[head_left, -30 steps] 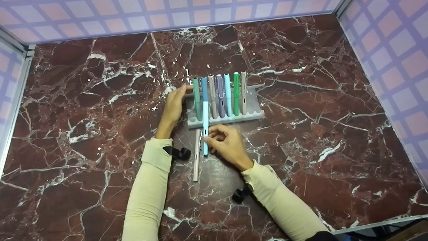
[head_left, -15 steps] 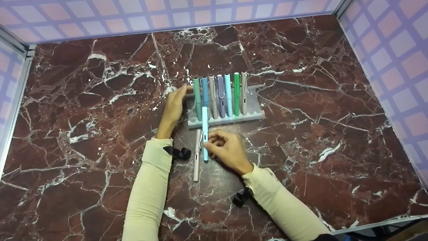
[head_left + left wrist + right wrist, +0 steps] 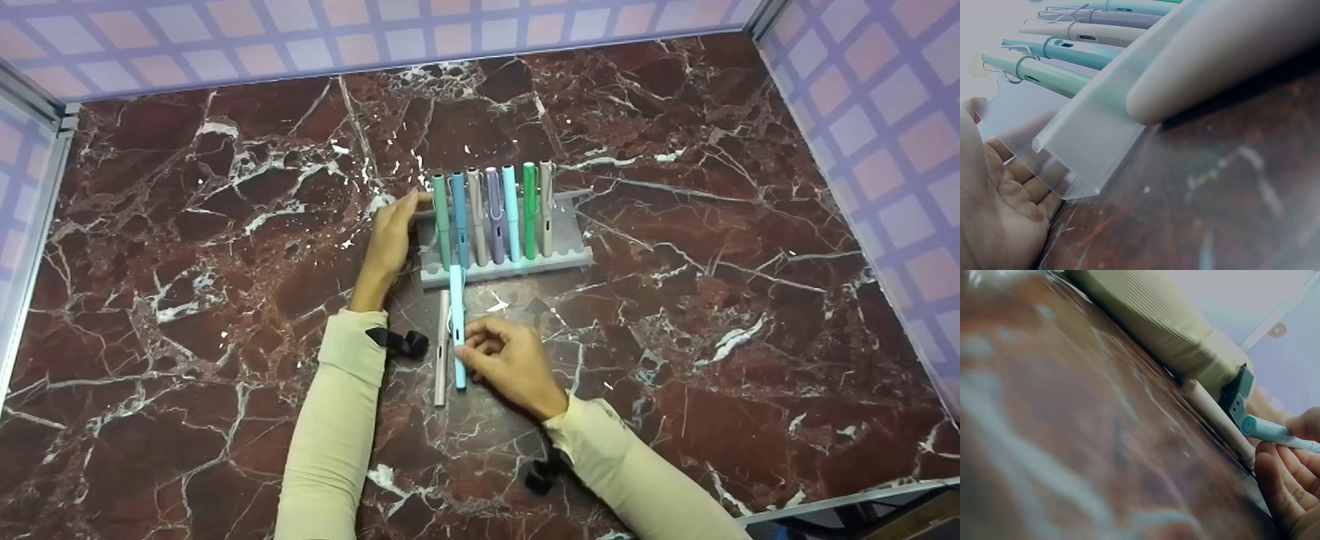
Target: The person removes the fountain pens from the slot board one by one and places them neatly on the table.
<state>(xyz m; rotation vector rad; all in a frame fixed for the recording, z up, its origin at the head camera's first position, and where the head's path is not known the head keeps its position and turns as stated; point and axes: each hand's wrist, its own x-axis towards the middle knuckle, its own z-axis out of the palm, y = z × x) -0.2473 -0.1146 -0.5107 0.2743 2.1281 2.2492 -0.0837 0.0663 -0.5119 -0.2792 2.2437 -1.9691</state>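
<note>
A light blue pen (image 3: 457,300) is pinched between the thumb and fingers of my right hand (image 3: 514,364), in front of the stand. Its clip end points toward the stand. Just left of it lies a pinkish-beige pen (image 3: 440,375) on the table. My left hand (image 3: 388,244) holds the left side of the clear pen stand (image 3: 566,232); in the left wrist view, bent fingers (image 3: 1033,188) show through the clear plastic. On the stand rest several capped pens, including a sage green one (image 3: 441,217), a blue one (image 3: 459,206) and a bright green one (image 3: 530,210).
Dark red marbled table (image 3: 712,300) spreads around the stand. Checked panels (image 3: 862,112) stand along its back and sides. A black wrist camera (image 3: 409,345) sits on the left sleeve, close to the beige pen.
My right hand has drawn the light blue pen back toward my body, away from the stand, beside the beige pen. The blue pen behind it shows more fully. My left hand stays put.
</note>
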